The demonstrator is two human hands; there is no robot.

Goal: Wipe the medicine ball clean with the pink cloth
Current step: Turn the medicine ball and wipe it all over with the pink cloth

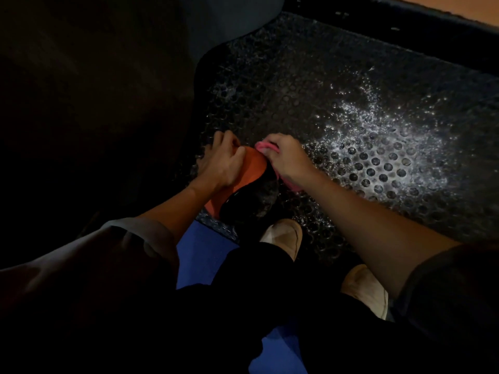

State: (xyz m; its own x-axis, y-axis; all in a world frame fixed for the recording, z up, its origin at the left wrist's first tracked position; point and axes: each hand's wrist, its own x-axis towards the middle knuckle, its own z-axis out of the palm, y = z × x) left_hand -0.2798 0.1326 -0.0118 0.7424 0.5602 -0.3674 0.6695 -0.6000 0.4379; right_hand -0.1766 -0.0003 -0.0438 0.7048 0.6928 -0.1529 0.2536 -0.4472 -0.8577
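Dim floor carries a glistening, holed rubber mat (351,103), and near its front left corner sits the medicine ball (251,168). The left grip (218,163) curls over the ball's orange top. The right grip (286,157) bunches the pink cloth (263,145) against the ball's far right side.

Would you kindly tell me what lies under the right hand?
The pink cloth shows at both edges of the right hand, held against the medicine ball. The hand covers the cloth's middle and the contact patch on the ball.
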